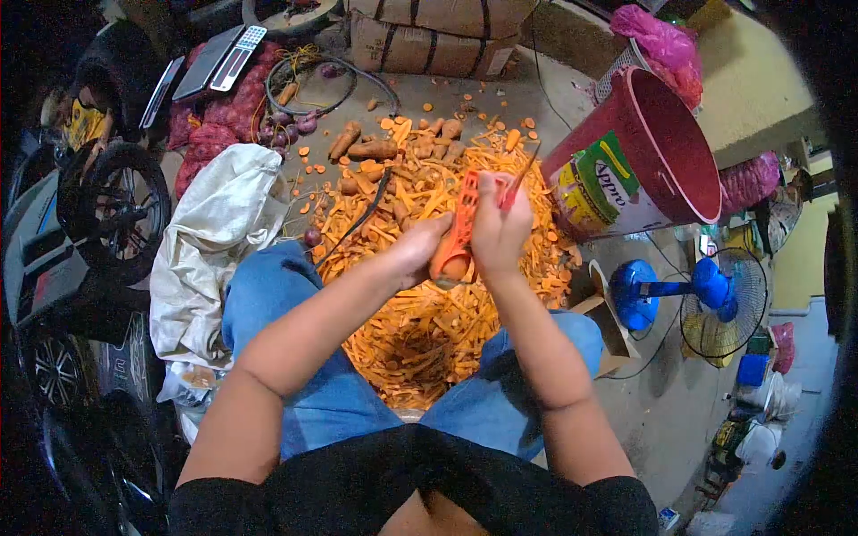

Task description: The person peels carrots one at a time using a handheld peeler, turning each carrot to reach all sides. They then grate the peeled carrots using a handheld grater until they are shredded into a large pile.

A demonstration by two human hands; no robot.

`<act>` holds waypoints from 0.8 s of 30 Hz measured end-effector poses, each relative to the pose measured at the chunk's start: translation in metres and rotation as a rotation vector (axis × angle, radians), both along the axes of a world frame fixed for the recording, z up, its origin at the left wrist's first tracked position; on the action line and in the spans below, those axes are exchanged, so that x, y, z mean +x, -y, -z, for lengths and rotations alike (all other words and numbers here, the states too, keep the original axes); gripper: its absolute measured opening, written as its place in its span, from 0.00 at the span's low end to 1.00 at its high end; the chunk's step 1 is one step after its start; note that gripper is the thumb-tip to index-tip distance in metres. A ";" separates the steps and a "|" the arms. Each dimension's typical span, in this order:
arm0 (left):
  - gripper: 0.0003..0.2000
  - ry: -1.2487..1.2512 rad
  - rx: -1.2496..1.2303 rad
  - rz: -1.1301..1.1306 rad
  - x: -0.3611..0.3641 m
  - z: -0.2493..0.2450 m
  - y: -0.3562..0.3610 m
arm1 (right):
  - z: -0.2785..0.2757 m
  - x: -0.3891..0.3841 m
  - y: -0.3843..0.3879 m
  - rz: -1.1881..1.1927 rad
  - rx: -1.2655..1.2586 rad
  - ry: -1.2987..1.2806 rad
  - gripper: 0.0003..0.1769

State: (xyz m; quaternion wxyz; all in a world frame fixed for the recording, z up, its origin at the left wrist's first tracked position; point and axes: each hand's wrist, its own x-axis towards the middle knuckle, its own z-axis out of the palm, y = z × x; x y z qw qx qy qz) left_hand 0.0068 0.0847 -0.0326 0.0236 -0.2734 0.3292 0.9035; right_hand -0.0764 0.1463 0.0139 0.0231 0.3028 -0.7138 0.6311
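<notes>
My left hand (418, 247) is wrapped round a thick carrot (450, 267), whose cut end points toward me. In my right hand (497, 223) is an orange-red peeler (466, 210), lying along the carrot between the two hands. A thin dark blade or stick juts up and right from the right fist. Beneath both hands spreads a big heap of orange carrot strips and slices (393, 308). Whole unpeeled carrots (372, 149) lie at the heap's far edge. A long dark knife (365, 213) rests on the heap's left side.
A red bucket (657, 143) tilts at the right, with a blue fan (706, 290) and an open cardboard box (608, 335) nearer me. White sacking (210, 250), net bags of onions (241, 98) and a motorcycle wheel (130, 214) stand left. Strapped cartons (429, 49) are behind.
</notes>
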 end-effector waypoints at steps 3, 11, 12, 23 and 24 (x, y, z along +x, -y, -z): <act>0.16 0.013 -0.304 0.139 0.007 -0.029 -0.008 | 0.010 -0.053 0.006 0.221 -0.009 -0.085 0.11; 0.16 0.019 0.090 0.079 0.004 -0.016 -0.001 | 0.011 -0.062 0.002 -0.011 -0.366 0.188 0.09; 0.16 0.018 0.092 0.079 0.002 -0.015 -0.002 | 0.009 -0.032 0.001 -0.025 -0.191 0.152 0.09; 0.17 0.047 -0.238 0.161 0.006 -0.025 -0.014 | 0.010 -0.107 -0.003 0.341 -0.210 0.129 0.11; 0.17 0.041 -0.126 0.108 0.005 -0.025 -0.010 | -0.001 -0.101 -0.008 0.311 -0.261 0.203 0.10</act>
